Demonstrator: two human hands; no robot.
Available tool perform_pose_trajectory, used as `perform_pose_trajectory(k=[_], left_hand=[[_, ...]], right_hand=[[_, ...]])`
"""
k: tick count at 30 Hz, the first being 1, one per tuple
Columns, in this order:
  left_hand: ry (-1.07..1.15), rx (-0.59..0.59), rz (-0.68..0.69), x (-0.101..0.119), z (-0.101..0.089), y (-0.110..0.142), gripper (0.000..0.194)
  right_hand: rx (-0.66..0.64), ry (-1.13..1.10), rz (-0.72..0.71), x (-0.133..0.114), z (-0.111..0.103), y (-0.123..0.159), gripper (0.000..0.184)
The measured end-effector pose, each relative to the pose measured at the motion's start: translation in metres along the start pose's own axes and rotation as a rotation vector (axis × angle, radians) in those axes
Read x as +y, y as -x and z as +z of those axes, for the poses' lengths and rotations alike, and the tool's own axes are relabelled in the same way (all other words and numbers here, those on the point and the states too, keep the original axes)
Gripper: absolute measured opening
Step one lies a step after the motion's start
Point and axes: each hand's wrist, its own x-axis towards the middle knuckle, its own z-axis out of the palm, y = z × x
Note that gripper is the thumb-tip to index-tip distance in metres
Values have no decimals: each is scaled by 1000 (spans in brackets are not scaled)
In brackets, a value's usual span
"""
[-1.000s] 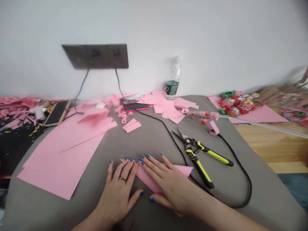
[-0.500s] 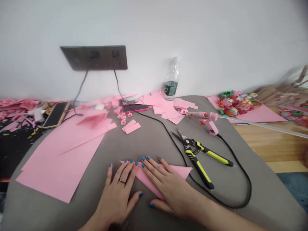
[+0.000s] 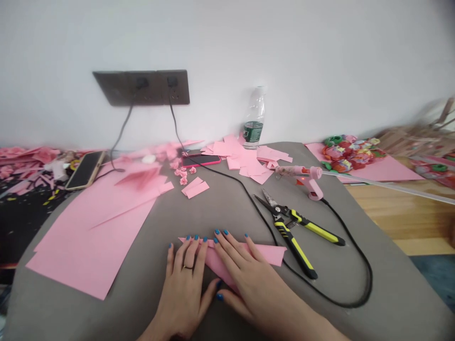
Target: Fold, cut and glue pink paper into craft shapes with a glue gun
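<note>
A folded triangle of pink paper lies on the grey padded surface, its lower part hidden under my hands. My right hand rests flat across the paper with its fingers spread. My left hand sits just beside it, fingertips on the paper's upper edge and blue nails showing. Neither hand closes around the paper. To the right of my right hand lie yellow-and-black handled snips, with a black cord curving around them.
Large pink sheets lie to the left. Further back are pink paper squares, small paper roses, a phone, a pink glue gun and a water bottle. The surface ends in a rounded edge above a wooden floor.
Both hands have slid slightly to the right along the folded paper, the left hand more than the right. The paper itself stays almost in place.
</note>
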Motion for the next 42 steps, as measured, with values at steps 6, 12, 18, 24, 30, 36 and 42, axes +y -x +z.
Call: perform_pose_trajectory(k=[6,12,18,24,30,36,42], left_hand=[[-1,7,-8,1,2,2,50],[-2,-10,-23,3,1,3,50],[15,-23,-30,2,1,3,50],[-6,-7,-9,2,-1,0,50],[-18,-28,-16,2,-1,1,52],[-34,-47,11,0,-5,-2,49],[-51,-16,77,3,4,-2,55]], right_hand=[[182,113,56,-13,20,3,70],[226,153,67,-14,30,6,65],[230,155,38,-7,36,7,67],[248,147,41,-9,37,8,68],[239,105,61,-10,40,8,62],[150,12,36,-9,36,11,81],[46,-43,66,-10,35,6,89]])
